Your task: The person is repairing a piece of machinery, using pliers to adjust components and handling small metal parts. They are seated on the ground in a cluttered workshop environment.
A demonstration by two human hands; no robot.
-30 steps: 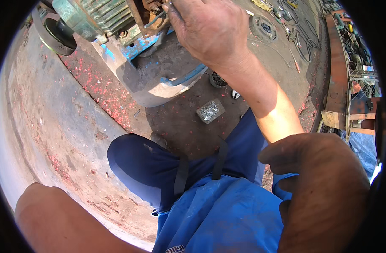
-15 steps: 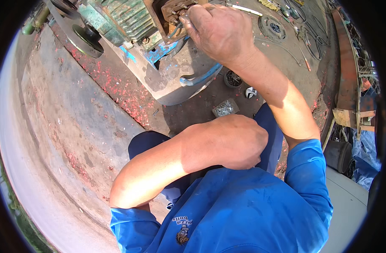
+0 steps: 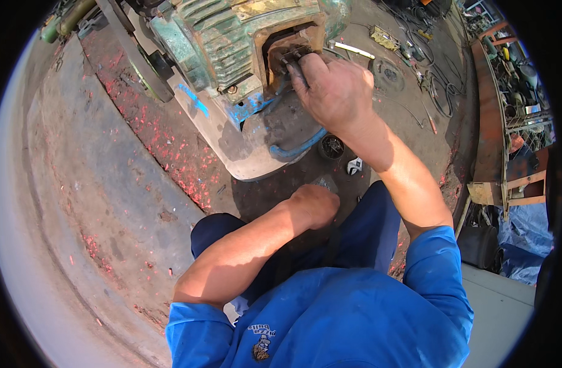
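Observation:
A green, worn electric motor (image 3: 216, 43) stands on a metal base, its rusty terminal box (image 3: 262, 61) uncovered. My right hand (image 3: 337, 92) reaches to that box, thumb and fingers pinched together beside the terminal studs (image 3: 293, 56). Whatever is between the fingertips is too small or hidden to make out. Low between my knees, my left hand (image 3: 316, 205) bends downward over a heap of small metal hardware (image 3: 324, 183), which it partly covers. Its fingers are out of sight beneath the back of the hand.
An adjustable wrench (image 3: 354, 165) and a round container of small parts (image 3: 332, 147) lie on the ground near my right forearm. A blue curved bar (image 3: 298, 147) runs by the base. Cables (image 3: 443, 86) and tools lie farther right. A pulley with a belt (image 3: 155, 70) is at the left.
My left hand has moved forward and left, from above my right thigh to the small hardware. My right hand stays at the terminal box. The whole view has shifted, showing more of the motor.

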